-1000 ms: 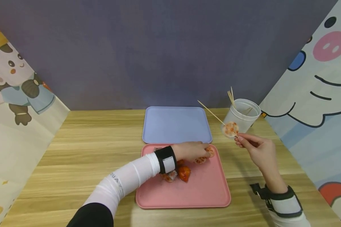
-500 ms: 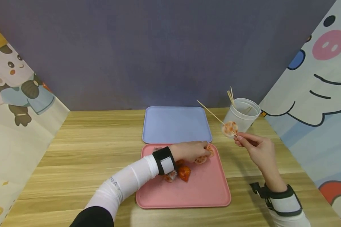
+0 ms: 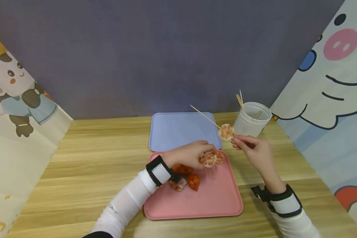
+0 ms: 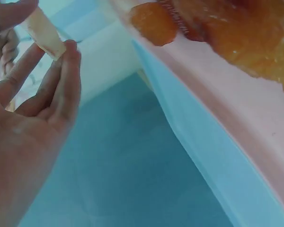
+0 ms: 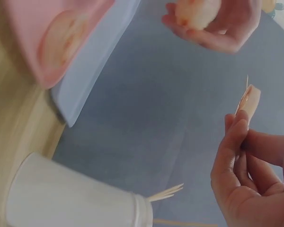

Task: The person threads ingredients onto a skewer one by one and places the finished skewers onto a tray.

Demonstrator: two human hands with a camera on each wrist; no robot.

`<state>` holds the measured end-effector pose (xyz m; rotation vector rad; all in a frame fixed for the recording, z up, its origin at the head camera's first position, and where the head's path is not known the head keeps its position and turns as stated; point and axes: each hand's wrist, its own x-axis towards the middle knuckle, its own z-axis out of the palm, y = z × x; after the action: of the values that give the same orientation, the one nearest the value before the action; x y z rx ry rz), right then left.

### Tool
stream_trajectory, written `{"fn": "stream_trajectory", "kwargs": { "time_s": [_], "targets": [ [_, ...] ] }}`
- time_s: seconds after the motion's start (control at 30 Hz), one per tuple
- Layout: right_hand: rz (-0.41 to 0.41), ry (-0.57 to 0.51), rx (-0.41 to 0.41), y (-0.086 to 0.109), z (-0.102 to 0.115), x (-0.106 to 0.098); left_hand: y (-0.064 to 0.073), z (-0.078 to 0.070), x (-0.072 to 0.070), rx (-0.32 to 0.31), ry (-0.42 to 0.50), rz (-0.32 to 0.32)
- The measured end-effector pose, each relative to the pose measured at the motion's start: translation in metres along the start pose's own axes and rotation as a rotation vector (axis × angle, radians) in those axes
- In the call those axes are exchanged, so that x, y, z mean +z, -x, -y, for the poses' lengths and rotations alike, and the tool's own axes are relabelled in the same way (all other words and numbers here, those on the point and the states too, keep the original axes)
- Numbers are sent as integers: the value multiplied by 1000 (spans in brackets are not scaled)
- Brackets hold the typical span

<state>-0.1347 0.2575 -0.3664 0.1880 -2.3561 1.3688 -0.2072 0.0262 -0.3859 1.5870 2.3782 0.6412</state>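
Head: I pinch a lotus slice [image 3: 209, 160] in my left hand [image 3: 191, 153], left of my right hand [image 3: 254, 150], whose pinched skewer [image 3: 205, 116] slants away leftward. Left wrist: that slice, edge-on. Right wrist: a second slice [image 5: 250, 100] just beyond my right-hand pinch.

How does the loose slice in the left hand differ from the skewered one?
The loose slice shows no stick through it; the skewered slice is threaded on a stick. The left hand grips the loose slice directly, while the right hand holds the skewered slice by its stick. In the head view, the loose slice appears over the pink tray, the skewered slice left of the cup. Both are pale and round, with orange patches.
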Motion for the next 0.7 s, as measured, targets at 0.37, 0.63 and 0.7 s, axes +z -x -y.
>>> {"fn": "stream_trajectory", "kwargs": {
  "time_s": [0.37,0.63,0.7],
  "targets": [
    [5,-60,-13,-10,14,16,28,13,-13,49,262,-226],
    [20,-86,-5,-14,19,23,48,23,-24,-7,435,-326],
    [19,-93,-12,-15,20,25,52,24,-28,-19,467,-353]
  ]
}}
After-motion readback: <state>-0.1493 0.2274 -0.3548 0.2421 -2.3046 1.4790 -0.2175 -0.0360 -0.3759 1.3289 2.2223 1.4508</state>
